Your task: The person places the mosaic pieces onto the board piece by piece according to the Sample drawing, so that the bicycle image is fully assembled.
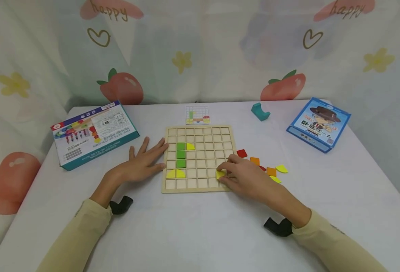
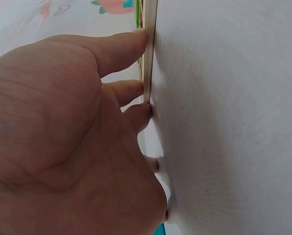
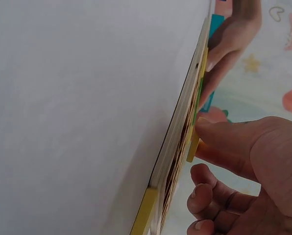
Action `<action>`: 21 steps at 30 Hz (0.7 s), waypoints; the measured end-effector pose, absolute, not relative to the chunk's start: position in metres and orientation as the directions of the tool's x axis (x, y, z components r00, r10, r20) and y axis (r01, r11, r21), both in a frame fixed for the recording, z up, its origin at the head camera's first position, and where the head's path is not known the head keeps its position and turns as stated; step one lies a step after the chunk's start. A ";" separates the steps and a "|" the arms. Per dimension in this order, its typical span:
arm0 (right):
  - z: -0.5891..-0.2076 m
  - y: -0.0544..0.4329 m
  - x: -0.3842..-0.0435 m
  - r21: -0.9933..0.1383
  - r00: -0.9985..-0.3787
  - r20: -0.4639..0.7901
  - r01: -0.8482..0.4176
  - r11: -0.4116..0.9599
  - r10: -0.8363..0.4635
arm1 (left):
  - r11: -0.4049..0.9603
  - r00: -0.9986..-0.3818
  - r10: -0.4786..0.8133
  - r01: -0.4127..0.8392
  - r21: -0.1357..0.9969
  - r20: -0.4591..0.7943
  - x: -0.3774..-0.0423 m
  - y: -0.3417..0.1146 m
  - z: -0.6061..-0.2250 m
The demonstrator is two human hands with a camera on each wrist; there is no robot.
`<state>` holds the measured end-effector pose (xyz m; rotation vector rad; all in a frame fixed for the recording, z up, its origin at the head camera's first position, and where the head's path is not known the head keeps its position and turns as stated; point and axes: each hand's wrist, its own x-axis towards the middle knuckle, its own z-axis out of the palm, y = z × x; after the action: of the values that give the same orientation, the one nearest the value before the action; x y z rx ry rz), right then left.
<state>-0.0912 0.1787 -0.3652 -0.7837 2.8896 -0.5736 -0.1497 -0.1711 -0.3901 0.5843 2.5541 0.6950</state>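
A square wooden grid board (image 1: 196,190) lies on the white table. My left hand (image 1: 143,162) spreads its fingers flat, with fingertips touching the board's left edge; the left wrist view shows them against the rim. Over the board's lower right cells, my right hand (image 1: 251,177) pinches a yellow rounded tile (image 1: 220,174) between thumb and fingers. The right wrist view shows this tile (image 3: 193,149) tilted by the grid. Three green square tiles (image 1: 181,154) form a column on the board. One yellow quarter-round tile (image 1: 190,146) sits beside the top one; two yellow tiles (image 1: 175,173) sit side by side lower left.
Loose red (image 1: 242,153), orange (image 1: 255,161) and yellow tiles (image 1: 282,169) lie right of the board, some partly behind my right hand. A pattern card (image 1: 198,115) and a teal curved block (image 1: 260,112) lie behind it. Boxes stand left (image 1: 96,134) and right (image 1: 319,124).
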 end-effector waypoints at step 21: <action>-0.367 0.135 -0.089 -0.386 -0.822 0.047 -0.539 0.749 -0.567 | 0.779 -0.822 0.496 0.278 0.562 -0.280 -0.149 -0.171 -0.390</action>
<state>-0.0888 0.1350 -0.3666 -0.9086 2.8695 -0.5988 -0.1490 -0.1714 -0.3901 0.5846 2.5535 0.7155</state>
